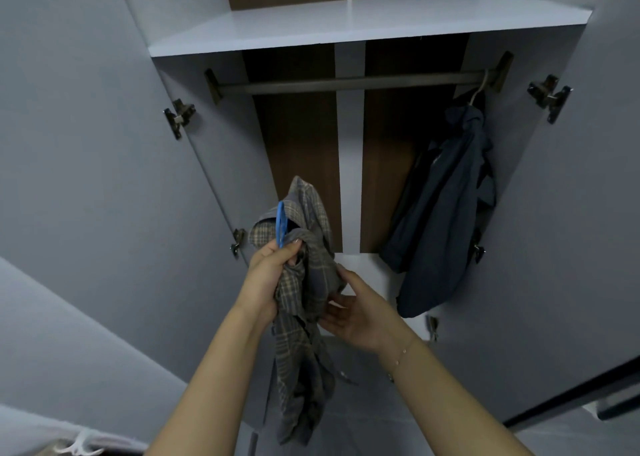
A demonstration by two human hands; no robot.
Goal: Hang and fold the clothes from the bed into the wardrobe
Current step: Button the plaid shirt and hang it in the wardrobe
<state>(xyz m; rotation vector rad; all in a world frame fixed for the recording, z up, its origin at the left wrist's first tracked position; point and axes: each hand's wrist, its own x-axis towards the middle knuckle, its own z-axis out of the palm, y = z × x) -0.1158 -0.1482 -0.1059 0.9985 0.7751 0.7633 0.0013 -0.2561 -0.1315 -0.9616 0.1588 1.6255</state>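
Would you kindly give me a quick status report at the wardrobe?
Left hand grips plaid shirt and blue hanger. Right hand open, touching shirt. Rail free except dark jacket at right end.

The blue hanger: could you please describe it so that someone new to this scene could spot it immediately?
Start at the open wardrobe with its hanging rail. Below the rail, in front of the wardrobe, the left hand grips a bunched plaid shirt. The blue hanger sticks up from that shirt, the only bright blue thing; the dark jacket hangs from a pale hanger.
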